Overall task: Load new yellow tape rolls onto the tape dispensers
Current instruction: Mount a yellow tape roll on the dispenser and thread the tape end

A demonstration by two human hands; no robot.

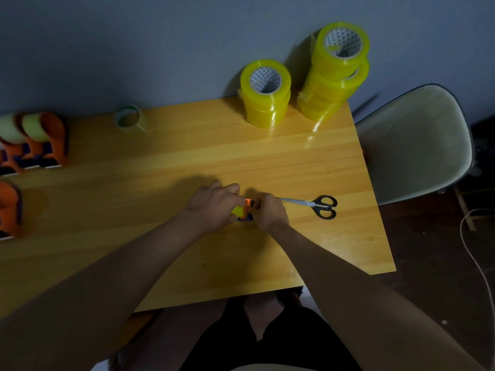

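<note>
I am looking down on a wooden counter [187, 156] that is filling most of my view, with a grey wall running behind it. A pale chair [417, 145] is standing just off the counter's right edge. At the far right of the counter, a taller stack of yellow tape rolls [332, 76] is sitting just beside a shorter stack of yellow rolls [265, 97]. Along the left edge, orange loaded dispensers [40, 140] are standing in a row, and another orange dispenser [10, 207] is showing partly nearer to me. A near-empty tape core [130, 119] is lying at the back, between those dispensers and the stacks.

In the middle of the counter, my two hands are meeting over the orange-and-blue dispenser [247, 210], which is carrying a yellow roll [237, 210]. My left hand [214, 207] is wrapping over the roll side, its fingers curling round the dispenser and holding it down. My right hand [270, 210] is gripping the dispenser's other end, fingers narrowing into a pinch at the orange top; I cannot tell exactly which part they are pinching. Black-handled scissors [318, 206] are lying just beside my right hand, blades pointing toward it.
</note>
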